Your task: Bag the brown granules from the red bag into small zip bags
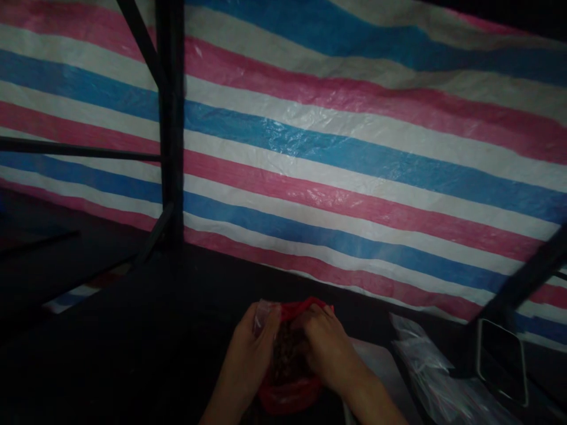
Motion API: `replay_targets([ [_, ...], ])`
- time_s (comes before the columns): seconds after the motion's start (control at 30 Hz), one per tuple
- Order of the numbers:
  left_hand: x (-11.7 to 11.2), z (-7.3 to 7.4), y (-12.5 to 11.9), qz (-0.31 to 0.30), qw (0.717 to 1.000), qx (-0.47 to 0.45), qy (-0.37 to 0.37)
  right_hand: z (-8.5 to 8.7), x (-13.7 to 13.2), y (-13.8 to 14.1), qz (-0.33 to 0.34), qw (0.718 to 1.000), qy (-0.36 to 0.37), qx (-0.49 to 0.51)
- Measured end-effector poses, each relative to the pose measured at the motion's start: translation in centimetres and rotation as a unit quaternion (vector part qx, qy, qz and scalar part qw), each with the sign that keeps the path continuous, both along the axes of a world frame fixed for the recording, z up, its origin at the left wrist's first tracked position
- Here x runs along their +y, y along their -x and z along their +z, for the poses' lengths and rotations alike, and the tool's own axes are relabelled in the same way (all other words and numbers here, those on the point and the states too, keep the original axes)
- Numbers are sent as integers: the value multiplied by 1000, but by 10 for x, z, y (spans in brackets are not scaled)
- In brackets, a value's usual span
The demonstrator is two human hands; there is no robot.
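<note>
A red bag [290, 398] stands mouth up at the bottom middle, holding many small dark pieces [287, 357] too dim to name. At its left side, my left hand [253, 345] is closed, with a small clear plastic bag [262, 316] pinched between thumb and fingers. My right hand [326, 345] reaches into the red bag from the right, its fingers curled down over the dark pieces near the far rim. What those fingertips grip, if anything, is hidden.
A pile of clear plastic bags [438, 369] lies to the right, beside a phone [502, 360] propped at a tilt. A pale flat sheet or board [381, 369] is near my right wrist. Behind the dark tabletop [208, 277] hang a striped tarp [310, 159] and a black metal post [172, 130].
</note>
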State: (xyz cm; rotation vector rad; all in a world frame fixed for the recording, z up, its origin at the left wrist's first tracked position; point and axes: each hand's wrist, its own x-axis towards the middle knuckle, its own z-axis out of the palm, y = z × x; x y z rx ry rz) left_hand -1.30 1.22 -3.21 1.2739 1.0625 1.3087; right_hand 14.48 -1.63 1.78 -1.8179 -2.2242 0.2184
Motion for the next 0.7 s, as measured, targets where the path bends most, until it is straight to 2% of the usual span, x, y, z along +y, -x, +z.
replay_targets([
  [0.17, 3, 0, -2, 8, 997, -72, 34, -17, 8, 3, -25, 989, -6, 149],
  [0.3, 4, 6, 2, 32, 995, -82, 35, -29, 4, 1, -54, 972, -7, 229],
  [0.37, 3, 10, 4, 40, 996, -72, 17, -34, 0, -4, -69, 951, -5, 303],
  [0.43, 2, 12, 5, 39, 998, -56, -1, -35, -5, -11, -73, 917, -2, 393],
  [0.5, 1, 9, 6, 33, 999, 12, -29, -32, -9, -19, -57, 887, 2, 458],
  [0.57, 2, 3, 6, 26, 989, 126, -77, -24, -12, -24, -43, 874, 3, 484],
  [0.63, 5, -7, 4, 15, 959, 242, -143, -14, -14, -27, -43, 873, 1, 485],
  [0.7, 8, -17, 1, 4, 928, 311, -203, -5, -15, -28, -43, 885, -17, 464],
])
